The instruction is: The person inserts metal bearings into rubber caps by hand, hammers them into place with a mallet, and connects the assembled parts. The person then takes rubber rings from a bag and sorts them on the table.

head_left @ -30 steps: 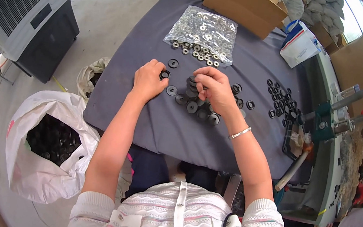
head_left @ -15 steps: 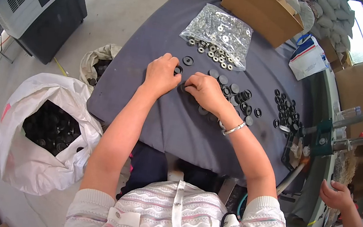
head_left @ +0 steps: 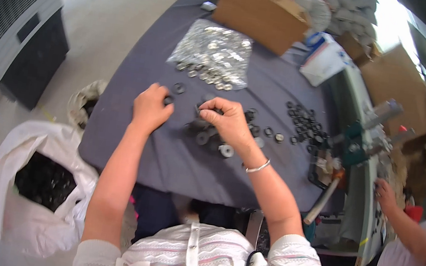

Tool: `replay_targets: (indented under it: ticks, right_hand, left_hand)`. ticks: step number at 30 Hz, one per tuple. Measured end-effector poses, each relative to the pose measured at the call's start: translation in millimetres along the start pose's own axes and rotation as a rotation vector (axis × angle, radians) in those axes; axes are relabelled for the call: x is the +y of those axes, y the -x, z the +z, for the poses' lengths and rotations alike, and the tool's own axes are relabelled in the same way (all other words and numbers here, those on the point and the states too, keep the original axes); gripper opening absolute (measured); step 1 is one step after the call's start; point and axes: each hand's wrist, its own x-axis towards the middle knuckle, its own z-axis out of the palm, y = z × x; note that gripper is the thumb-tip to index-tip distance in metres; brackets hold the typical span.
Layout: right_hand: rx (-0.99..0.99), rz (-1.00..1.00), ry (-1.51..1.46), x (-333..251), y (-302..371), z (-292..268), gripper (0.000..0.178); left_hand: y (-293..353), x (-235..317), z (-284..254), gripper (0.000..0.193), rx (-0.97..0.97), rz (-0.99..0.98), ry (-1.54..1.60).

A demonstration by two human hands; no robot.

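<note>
My left hand (head_left: 151,110) rests near the left part of the cloth-covered table, fingers curled round a small black round cap (head_left: 168,101). To its right, my right hand (head_left: 229,124) pinches a small dark round piece (head_left: 197,110) between thumb and fingertips; motion blur softens its shape. Under and beside the right hand lies a loose heap of black and grey round caps (head_left: 202,138), partly covered by that hand. A single black ring (head_left: 178,88) lies just beyond my left hand.
Beyond the hands, a clear plastic bag (head_left: 212,47) spills metal-centred rings. Several black rings (head_left: 303,121) lie right, near a green hand press (head_left: 355,146). A cardboard box (head_left: 260,16) stands behind. A white sack of black parts (head_left: 31,133) stands left. Another person's hand (head_left: 386,196) is at right.
The whole view has shifted, so the table sits further left and lower. My right hand has moved away from my left, with a piece in its fingertips. The other person's hand has moved forward.
</note>
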Motion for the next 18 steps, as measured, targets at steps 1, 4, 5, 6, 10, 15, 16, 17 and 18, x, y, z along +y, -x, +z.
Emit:
replay_targets:
  ticks: [1, 4, 5, 6, 10, 15, 16, 17, 18]
  right_hand:
    - [0.092, -0.043, 0.02, -3.0, 11.8, -10.3, 0.012]
    - [0.371, -0.03, -0.032, -15.4, 64.1, -66.7, 0.012]
    - [0.461, -0.025, -0.055, -27.1, 86.3, -81.0, 0.012]
    - [0.559, -0.011, -0.098, -37.4, 107.7, -95.7, 0.012]
    - [0.927, -0.053, -0.133, -50.6, 196.6, -158.4, 0.011]
    - [1.317, -0.092, -0.008, -64.0, 283.5, -218.7, 0.008]
    - [1.384, -0.106, 0.031, -63.0, 298.9, -229.8, 0.008]
    - [1.446, -0.122, 0.071, -60.0, 314.1, -242.4, 0.007]
    - [1.522, -0.104, 0.179, -54.3, 328.8, -256.1, 0.006]
  left_hand:
    - [2.4, -2.3, -0.6, 0.021, 0.003, -0.012, -0.015]
    - [1.4, -9.9, 10.0, 0.02, 0.012, 0.043, 0.015]
    - [1.9, -5.9, 3.5, 0.019, 0.035, 0.065, 0.042]
    - [3.6, -6.5, -1.5, 0.018, 0.04, 0.088, 0.009]
    - [-0.2, -22.1, 10.6, 0.017, 0.024, 0.131, 0.046]
    - [-4.3, -37.1, 24.5, 0.019, -0.004, 0.158, 0.006]
    - [-4.9, -38.4, 24.5, 0.019, -0.007, 0.182, 0.023]
    - [-5.8, -39.6, 24.6, 0.019, -0.012, 0.186, 0.025]
    - [-6.8, -38.0, 25.0, 0.019, -0.016, 0.189, 0.027]
